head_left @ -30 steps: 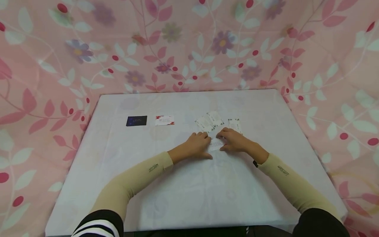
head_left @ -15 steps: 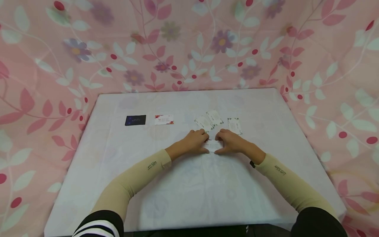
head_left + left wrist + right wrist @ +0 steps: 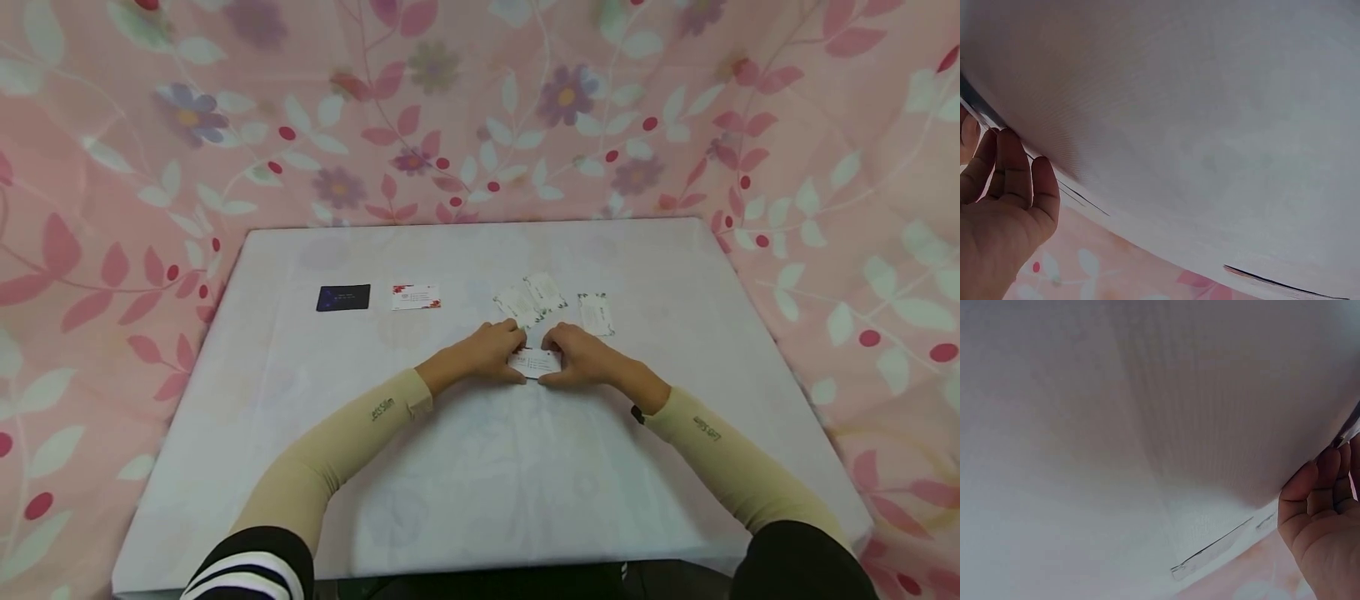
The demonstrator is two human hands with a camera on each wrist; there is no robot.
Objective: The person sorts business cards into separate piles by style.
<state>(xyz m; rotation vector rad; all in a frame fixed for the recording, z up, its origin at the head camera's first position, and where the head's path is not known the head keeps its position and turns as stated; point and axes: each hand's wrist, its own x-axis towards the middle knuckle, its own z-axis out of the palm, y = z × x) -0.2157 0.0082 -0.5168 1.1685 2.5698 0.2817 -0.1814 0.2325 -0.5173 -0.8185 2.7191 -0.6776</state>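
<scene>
Where the row began at left, dark card (image 3: 342,298): lay on the white table (image 3: 450,492), its print too small to read, long side running left to right.
Red-cornered card (image 3: 416,297): lay near the dark one, white with red at two opposite corners.
Left hand (image 3: 489,352): grasped the left end of the white card, fingers at the far edge, thumb at the near.
White card (image 3: 535,363): was held between the hands, pale-faced, with fine dark print and a dark line along its near edge; its long axis ran left to right, the hands partly hiding both short ends. Contact with the table could not be told.
Slanted cards (image 3: 546,292): two, leafy at the edges, lay beyond, close to the left fingers.
Right hand (image 3: 583,357): grasped the opposite end likewise.
Lengthwise card (image 3: 596,314): lay just beyond the right hand, long axis pointing away from the person.
</scene>
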